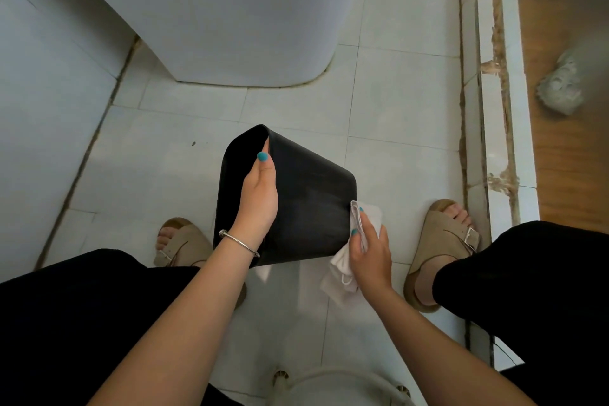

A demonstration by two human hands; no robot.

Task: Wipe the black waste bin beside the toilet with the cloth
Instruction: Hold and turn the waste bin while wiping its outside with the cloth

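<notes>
The black waste bin (306, 204) is lifted above the tiled floor (395, 115) and tilted, with its open mouth turned to the left side and its flat bottom facing up and toward the person. It is in front of the white toilet base (230, 26), between the person's two feet in beige sandals (445, 241). The left hand (258, 198) grips the bin at its rim — the thumb lies on the outer wall and the fingers go inside the opening, where they are mostly hidden. A thin silver bangle (239, 242) sits on the left wrist. The right hand (369, 250) holds the white cloth (349, 257), its fingers curled around the folded fabric, and presses it against the lower right edge of the bin. Part of the cloth hangs down below the hand — it is bunched, and a small loop shows at its lower end. The person wears black trousers (82, 323). At the right side a raised white threshold (507, 142) separates the tiles from a wooden floor (566, 158), where a grey mop head (560, 86) lies, blurred.
</notes>
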